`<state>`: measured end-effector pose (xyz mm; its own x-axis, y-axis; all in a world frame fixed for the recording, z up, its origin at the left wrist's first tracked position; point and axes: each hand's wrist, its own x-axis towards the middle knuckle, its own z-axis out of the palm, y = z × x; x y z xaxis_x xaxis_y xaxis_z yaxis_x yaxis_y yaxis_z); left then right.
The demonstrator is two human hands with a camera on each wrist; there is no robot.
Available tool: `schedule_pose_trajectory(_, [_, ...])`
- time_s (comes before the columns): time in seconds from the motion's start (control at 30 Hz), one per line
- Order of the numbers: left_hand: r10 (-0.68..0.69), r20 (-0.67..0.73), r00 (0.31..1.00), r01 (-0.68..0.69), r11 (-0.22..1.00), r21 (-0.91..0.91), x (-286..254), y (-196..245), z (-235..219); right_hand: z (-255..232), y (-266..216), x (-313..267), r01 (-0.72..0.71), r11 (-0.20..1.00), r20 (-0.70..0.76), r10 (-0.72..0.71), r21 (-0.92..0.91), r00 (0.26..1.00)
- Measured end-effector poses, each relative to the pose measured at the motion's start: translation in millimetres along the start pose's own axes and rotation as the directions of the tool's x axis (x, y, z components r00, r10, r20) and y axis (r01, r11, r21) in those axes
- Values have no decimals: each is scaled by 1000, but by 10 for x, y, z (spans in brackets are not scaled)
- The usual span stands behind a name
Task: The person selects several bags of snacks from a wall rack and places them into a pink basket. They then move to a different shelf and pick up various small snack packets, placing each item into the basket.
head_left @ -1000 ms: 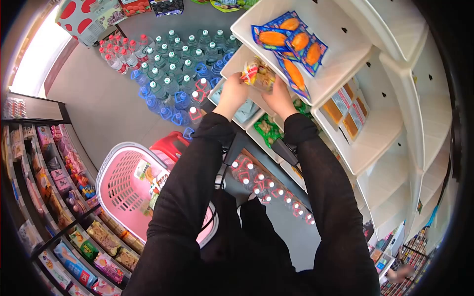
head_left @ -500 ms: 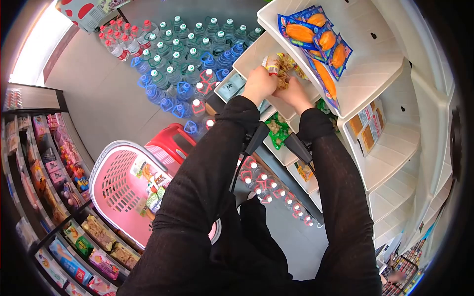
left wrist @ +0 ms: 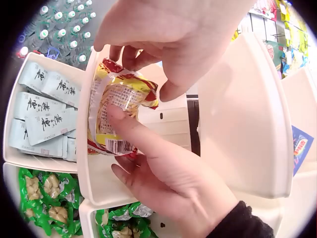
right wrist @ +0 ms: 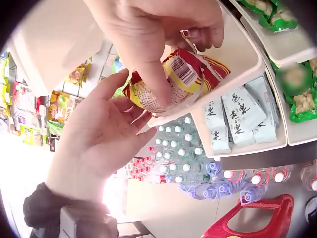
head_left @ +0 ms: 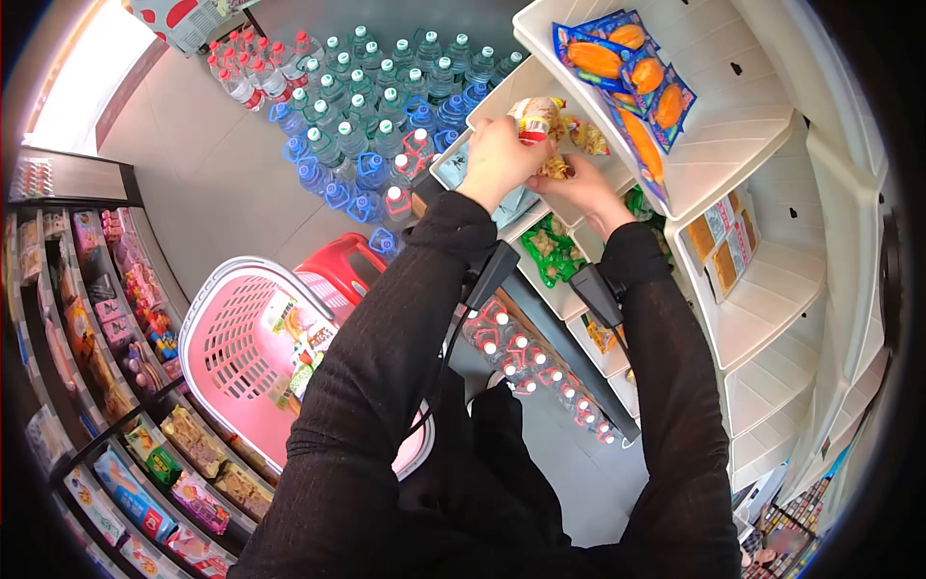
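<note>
Both hands hold a clear, yellow-and-red snack packet (left wrist: 121,96) with fine print and a barcode, over a cream shelf bin (left wrist: 168,124). My left hand (head_left: 503,159) curls its fingers behind one end, thumb at the side. The right hand (head_left: 588,193) grips the other part, its thumb pressed on the printed face. In the right wrist view that packet (right wrist: 185,74) lies slanted between the hands. More yellow-brown packaging (head_left: 588,137) shows past the right fingers. What is inside the packet is hard to make out.
Beside the bin are pale blue pouches (left wrist: 49,116) and green-bagged items (left wrist: 52,191). Blue packs with orange pictures (head_left: 627,72) lie in an upper bin. A pink basket (head_left: 207,318) holding a packet stands left. Many bottles (head_left: 338,125) crowd the floor.
The packet has been turned in the hands, so its white, yellow and red end now faces up. The head view has shifted, and the bins and hands appear farther right.
</note>
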<state>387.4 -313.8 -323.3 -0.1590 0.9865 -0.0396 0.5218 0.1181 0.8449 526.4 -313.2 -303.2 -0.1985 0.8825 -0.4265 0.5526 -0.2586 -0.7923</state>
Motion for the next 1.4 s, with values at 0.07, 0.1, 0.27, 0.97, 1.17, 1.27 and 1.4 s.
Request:
schedule_pose_trajectory(0.07, [2, -16, 1000, -1, 999, 46, -85, 34, -81, 39, 8, -53, -29, 974, 51, 18, 225, 999])
schedule_pose_trajectory(0.1, [-5, -30, 1000, 7, 996, 86, -146, 57, -130, 69, 32, -71, -23, 973, 49, 12, 229, 999])
schedule_pose_trajectory(0.27, [105, -173, 979, -123, 988, -94, -338, 32, -248, 259, -216, -436, 59, 886, 89, -112, 461, 990])
schedule_pose_trajectory(0.97, [-398, -496, 772, -14, 769, -639, -3508, 447, -2142, 1790, -936, -2926, 619, 750, 285, -661, 231, 694])
schedule_pose_trajectory(1.17, [-576, -466, 672, 136, 714, -687, -3855, -131, -2148, 2500, -604, -2970, 624, 776, 357, -611, 93, 707])
schedule_pose_trajectory(1.27, [-616, -424, 664, 208, 697, -686, -3986, -521, -2123, 2742, -444, -2983, 558, 829, 452, -512, 37, 730])
schedule_pose_trajectory(1.4, [-665, -230, 711, 291, 576, -764, -4059, -1170, -1942, 3153, -47, -2837, 275, 961, 540, -235, 7, 808])
